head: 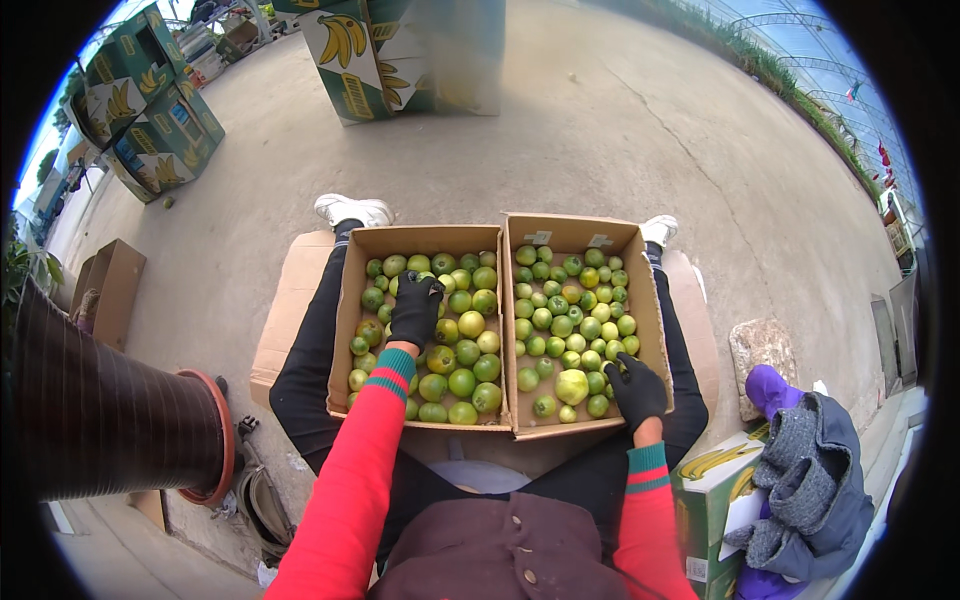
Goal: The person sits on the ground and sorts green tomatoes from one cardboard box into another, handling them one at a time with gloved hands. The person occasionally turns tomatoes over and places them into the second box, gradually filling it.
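Two open cardboard boxes stand side by side between my legs. The left box holds many green tomatoes, some tinged orange. In the right box are mostly smaller green tomatoes and one large, pale, ribbed tomato near the front. My left hand, in a black glove, reaches down over the tomatoes in the left box; its fingertips are among them, and whether it grips one is not clear. My right hand, also black-gloved, rests at the right box's near right corner, fingers touching tomatoes there; its grip is partly hidden.
Flattened cardboard lies beneath my legs. A large dark ribbed pot stands at left, banana boxes behind it and ahead. At right, a grey garment lies over another banana box, near a worn pad.
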`<state>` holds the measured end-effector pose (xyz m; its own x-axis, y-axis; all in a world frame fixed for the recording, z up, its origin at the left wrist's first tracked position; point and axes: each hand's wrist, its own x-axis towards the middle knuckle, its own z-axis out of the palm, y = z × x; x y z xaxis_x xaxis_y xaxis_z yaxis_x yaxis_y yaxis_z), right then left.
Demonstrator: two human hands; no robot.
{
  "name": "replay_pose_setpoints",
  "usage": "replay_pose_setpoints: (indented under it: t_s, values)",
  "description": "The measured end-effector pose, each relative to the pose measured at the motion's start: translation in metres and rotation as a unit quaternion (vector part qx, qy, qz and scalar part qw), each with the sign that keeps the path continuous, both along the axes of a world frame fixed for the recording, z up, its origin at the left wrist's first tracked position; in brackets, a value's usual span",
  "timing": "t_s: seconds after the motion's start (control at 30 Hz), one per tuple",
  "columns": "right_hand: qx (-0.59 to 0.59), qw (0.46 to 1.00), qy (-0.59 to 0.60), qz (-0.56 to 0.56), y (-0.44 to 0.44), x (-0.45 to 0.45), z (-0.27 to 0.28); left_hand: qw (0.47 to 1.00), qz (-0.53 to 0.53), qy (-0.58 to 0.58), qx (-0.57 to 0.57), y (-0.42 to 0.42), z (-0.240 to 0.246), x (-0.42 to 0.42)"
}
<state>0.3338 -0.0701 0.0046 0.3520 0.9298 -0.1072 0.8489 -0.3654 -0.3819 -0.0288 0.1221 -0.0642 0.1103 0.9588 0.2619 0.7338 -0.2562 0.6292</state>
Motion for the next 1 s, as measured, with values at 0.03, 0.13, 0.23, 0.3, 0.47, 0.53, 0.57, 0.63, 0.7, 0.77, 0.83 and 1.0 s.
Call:
replay_pose_setpoints:
  t_s: [0.03, 0.13, 0.23, 0.3, 0.47, 0.53, 0.57, 0.63, 0.7, 0.77, 0.83, 1.0]
  values:
    - [0.014, 1.000, 0.004, -0.002, -0.002, 0.001, 0.000, 0.998, -0.025, -0.047, 0.020, -0.004, 0.013, 0.007]
    - [0.057, 0.998, -0.005, 0.034, 0.000, -0.007, 0.012, 0.957, -0.094, -0.274, 0.022, -0.027, 0.042, 0.025]
    - [0.182, 0.962, 0.184, 0.085, -0.005, -0.025, 0.021, 0.905, -0.250, -0.327, -0.105, -0.093, 0.089, 0.065]
    - [0.221, 0.911, 0.312, 0.156, -0.006, -0.048, 0.027, 0.891, -0.307, -0.284, -0.174, -0.128, 0.103, 0.081]
    - [0.188, 0.837, 0.497, 0.129, -0.016, -0.093, 0.020, 0.830, -0.257, -0.404, -0.286, -0.157, 0.091, 0.106]
    - [0.216, 0.861, 0.442, 0.133, -0.015, -0.089, 0.007, 0.868, -0.273, -0.340, -0.236, -0.160, 0.088, 0.102]
    - [0.235, 0.876, 0.397, 0.143, -0.013, -0.083, 0.002, 0.888, -0.283, -0.301, -0.201, -0.163, 0.088, 0.102]
    - [0.190, 0.932, 0.299, 0.076, -0.007, -0.066, 0.019, 0.911, -0.299, -0.239, -0.153, -0.164, 0.086, 0.103]
    - [0.204, 0.978, 0.022, 0.031, -0.002, -0.027, 0.000, 0.942, -0.309, -0.102, -0.079, -0.166, 0.082, 0.109]
    - [0.057, 0.985, -0.160, -0.006, -0.003, -0.003, 0.007, 0.948, -0.319, 0.004, -0.008, -0.170, 0.081, 0.114]
    - [-0.023, 0.982, -0.188, 0.002, -0.007, 0.025, -0.004, 0.942, -0.327, 0.060, 0.037, -0.174, 0.078, 0.119]
    - [-0.088, 0.974, -0.208, 0.009, -0.002, 0.009, -0.016, 0.940, -0.327, 0.086, 0.048, -0.174, 0.075, 0.115]
